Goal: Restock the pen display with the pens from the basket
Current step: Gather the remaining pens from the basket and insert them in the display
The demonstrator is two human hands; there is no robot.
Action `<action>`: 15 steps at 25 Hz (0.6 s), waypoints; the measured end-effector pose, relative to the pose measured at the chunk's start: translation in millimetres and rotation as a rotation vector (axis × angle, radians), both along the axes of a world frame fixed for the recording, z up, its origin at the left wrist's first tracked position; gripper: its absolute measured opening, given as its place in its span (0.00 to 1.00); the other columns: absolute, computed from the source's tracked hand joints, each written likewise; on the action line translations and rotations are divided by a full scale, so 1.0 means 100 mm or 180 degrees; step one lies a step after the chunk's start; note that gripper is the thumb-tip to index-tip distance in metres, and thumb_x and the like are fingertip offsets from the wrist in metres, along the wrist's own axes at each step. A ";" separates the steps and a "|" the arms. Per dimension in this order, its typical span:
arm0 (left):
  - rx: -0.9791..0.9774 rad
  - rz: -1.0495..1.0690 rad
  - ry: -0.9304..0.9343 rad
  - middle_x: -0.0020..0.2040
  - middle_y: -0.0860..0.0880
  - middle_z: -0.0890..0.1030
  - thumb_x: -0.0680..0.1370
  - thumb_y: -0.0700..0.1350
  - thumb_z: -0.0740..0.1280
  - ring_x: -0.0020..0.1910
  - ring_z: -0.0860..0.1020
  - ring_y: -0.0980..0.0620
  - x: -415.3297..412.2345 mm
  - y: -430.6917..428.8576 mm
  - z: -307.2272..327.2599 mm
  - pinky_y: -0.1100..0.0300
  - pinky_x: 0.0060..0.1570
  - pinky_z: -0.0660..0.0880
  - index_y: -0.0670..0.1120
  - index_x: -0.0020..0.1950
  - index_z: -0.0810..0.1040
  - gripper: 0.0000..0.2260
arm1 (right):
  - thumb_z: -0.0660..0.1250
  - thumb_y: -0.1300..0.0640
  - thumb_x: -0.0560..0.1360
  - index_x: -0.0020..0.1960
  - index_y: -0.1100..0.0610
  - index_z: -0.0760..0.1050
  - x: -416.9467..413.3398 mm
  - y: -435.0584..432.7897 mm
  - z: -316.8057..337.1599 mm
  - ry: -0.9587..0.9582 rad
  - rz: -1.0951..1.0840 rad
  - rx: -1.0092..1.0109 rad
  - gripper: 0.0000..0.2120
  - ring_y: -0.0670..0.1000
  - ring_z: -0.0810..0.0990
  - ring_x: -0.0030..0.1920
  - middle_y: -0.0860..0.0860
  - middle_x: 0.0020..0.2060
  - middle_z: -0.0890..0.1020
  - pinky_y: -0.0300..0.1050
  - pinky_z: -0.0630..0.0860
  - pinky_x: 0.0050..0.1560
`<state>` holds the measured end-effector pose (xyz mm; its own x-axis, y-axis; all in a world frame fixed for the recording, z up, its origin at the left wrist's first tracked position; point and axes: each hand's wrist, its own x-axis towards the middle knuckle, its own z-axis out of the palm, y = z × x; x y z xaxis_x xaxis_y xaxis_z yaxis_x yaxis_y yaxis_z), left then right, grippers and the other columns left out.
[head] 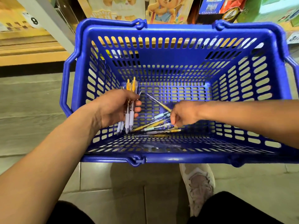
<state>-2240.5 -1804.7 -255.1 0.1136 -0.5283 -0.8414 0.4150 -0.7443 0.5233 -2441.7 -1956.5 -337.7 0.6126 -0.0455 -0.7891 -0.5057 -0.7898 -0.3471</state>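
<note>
A blue plastic basket (pixel 161 32) stands on the floor in front of me, seen from above. My left hand (pixel 113 107) is inside it, closed around a bunch of pens (pixel 130 113) with lilac grips and orange tops, held upright. My right hand (pixel 184 113) reaches in from the right, its fingertips pinched among several loose pens (pixel 155 125) lying on the basket's floor near the front wall. One gold pen (pixel 159 102) sticks up from those fingers toward the left. No pen display is in view.
Shelves with boxed goods and picture packs (pixel 163 8) rise just behind the basket. A shelf upright (pixel 47 18) stands at the back left. My shoe (pixel 199 183) and dark trouser legs are below the basket on the tiled floor (pixel 32 102).
</note>
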 end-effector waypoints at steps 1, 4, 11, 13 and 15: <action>-0.0030 -0.0044 -0.0017 0.39 0.48 0.78 0.84 0.42 0.61 0.37 0.78 0.51 -0.01 -0.01 0.01 0.54 0.43 0.78 0.44 0.52 0.75 0.04 | 0.71 0.54 0.78 0.55 0.50 0.82 -0.07 0.10 -0.06 0.0072 0.0381 -0.0126 0.07 0.48 0.80 0.46 0.44 0.43 0.82 0.40 0.77 0.51; -0.0127 0.0052 -0.0111 0.36 0.49 0.75 0.84 0.43 0.62 0.35 0.74 0.52 -0.04 -0.04 0.02 0.55 0.41 0.76 0.45 0.50 0.72 0.04 | 0.65 0.56 0.80 0.55 0.54 0.79 -0.15 0.31 -0.26 -0.0167 0.1353 -0.0664 0.07 0.55 0.81 0.46 0.52 0.47 0.82 0.45 0.76 0.43; -0.0058 0.0112 -0.0269 0.34 0.50 0.74 0.84 0.42 0.61 0.32 0.74 0.53 -0.03 -0.03 -0.01 0.57 0.37 0.77 0.45 0.49 0.74 0.05 | 0.69 0.45 0.78 0.59 0.50 0.72 -0.16 0.28 -0.43 -0.0454 0.0798 -0.0512 0.14 0.56 0.79 0.55 0.53 0.58 0.76 0.47 0.76 0.46; -0.0050 0.0136 -0.0293 0.34 0.50 0.74 0.84 0.42 0.61 0.32 0.73 0.53 -0.01 -0.03 -0.03 0.58 0.36 0.77 0.45 0.49 0.73 0.05 | 0.68 0.45 0.78 0.67 0.49 0.70 -0.13 0.32 -0.46 -0.0523 0.0965 -0.0720 0.21 0.58 0.79 0.60 0.54 0.68 0.73 0.51 0.79 0.51; -0.0031 0.0158 -0.0311 0.34 0.50 0.73 0.84 0.43 0.61 0.32 0.73 0.53 -0.01 -0.03 -0.05 0.57 0.35 0.77 0.46 0.48 0.73 0.05 | 0.67 0.51 0.80 0.72 0.50 0.68 -0.10 0.39 -0.49 -0.0685 0.1201 -0.0932 0.21 0.60 0.77 0.65 0.56 0.75 0.68 0.53 0.80 0.54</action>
<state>-2241.3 -1807.3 -259.8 0.2210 -0.5279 -0.8200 0.3980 -0.7188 0.5700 -2451.3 -1917.5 -387.2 0.7759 0.0097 -0.6308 -0.1089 -0.9828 -0.1491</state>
